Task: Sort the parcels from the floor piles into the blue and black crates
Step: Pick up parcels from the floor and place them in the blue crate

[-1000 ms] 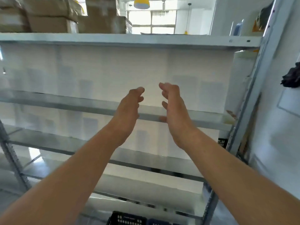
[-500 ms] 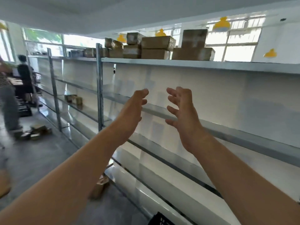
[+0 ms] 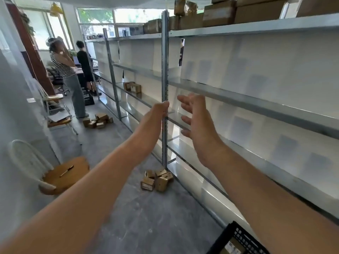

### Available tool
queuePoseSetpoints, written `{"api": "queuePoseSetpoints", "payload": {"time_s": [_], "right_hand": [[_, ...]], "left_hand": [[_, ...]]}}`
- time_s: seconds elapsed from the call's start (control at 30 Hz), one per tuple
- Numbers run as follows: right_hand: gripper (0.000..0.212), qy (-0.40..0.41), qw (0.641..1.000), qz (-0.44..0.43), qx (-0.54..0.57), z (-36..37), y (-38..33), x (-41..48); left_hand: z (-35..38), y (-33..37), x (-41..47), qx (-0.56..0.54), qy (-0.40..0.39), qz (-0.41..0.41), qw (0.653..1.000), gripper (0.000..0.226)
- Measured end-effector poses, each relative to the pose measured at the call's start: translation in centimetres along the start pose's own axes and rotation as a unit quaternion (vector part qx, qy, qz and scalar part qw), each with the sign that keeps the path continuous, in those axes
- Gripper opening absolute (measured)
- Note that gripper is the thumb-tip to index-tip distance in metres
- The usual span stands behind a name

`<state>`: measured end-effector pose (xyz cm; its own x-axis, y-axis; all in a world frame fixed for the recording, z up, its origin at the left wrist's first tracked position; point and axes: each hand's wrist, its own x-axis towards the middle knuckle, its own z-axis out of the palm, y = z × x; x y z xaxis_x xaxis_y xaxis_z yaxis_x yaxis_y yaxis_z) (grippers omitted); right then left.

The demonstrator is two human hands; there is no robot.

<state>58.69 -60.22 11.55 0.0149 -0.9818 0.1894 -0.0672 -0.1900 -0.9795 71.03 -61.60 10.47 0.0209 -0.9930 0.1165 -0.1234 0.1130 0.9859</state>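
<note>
Left hand (image 3: 158,114) and right hand (image 3: 199,123): empty, fingers relaxed, seemingly between loads; cardboard parcels (image 3: 157,180) lie piled on floor (image 3: 146,220) by shelving (image 3: 165,70), awaiting sorting; black crate (image 3: 240,237) nearby.

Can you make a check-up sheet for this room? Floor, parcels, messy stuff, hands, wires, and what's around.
Surface: grey floor.
Job's things: near parcel pile beside the shelf upright; far parcel pile farther off; black crate at the bottom edge, a parcel inside; blue crate not seen.
Clutter: pen on a wooden chair.
Hands: left hand and right hand raised, fingers relaxed, holding nothing.
Cables: nothing seen.
Surroundings: metal shelving, boxes on top shelf, two people far off.
</note>
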Motion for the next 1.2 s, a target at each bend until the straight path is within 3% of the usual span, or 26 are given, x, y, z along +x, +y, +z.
{"api": "queuePoseSetpoints", "payload": {"time_s": [0.07,0.1,0.27,0.37,0.43,0.6,0.77,1.1,1.2], "right_hand": [[0.078,-0.014,1.0,0.013,0.007,1.3,1.3,2.1],[0.078,-0.02,1.0,0.017,0.009,1.7,1.9,3.4],[0.074,-0.05,0.998,0.031,0.009,3.3,6.1,10.8],[0.058,-0.081,0.996,0.037,0.023,4.1,9.0,16.0],[0.05,-0.104,0.993,0.045,0.03,4.6,10.8,19.1],[0.061,-0.131,0.988,0.076,0.03,6.5,14.5,26.5],[0.072,-0.149,0.985,0.087,0.012,10.2,18.3,34.3],[0.07,-0.079,0.983,0.164,-0.001,18.3,27.2,49.2],[0.081,-0.057,0.979,0.196,0.007,19.1,29.7,53.1]], "left_hand": [[-1.0,-1.3,1.9,-0.014,0.006,-0.006,1.0,0.036],[-1.3,-2.0,3.1,-0.021,0.005,-0.013,1.0,0.035],[-2.2,-5.6,9.9,-0.013,0.016,-0.035,0.999,0.056],[-2.6,-7.6,14.3,0.002,0.031,-0.067,0.997,0.081],[-3.1,-9.2,17.1,0.009,0.043,-0.08,0.996,0.081],[-4.4,-13.0,23.7,-0.005,0.075,-0.14,0.987,0.087],[-7.2,-16.6,31.3,-0.013,0.076,-0.145,0.986,0.084],[-14.1,-25.1,49.5,-0.003,-0.007,-0.196,0.981,0.086],[-14.8,-27.0,54.4,-0.005,-0.023,-0.211,0.977,0.085]]}}
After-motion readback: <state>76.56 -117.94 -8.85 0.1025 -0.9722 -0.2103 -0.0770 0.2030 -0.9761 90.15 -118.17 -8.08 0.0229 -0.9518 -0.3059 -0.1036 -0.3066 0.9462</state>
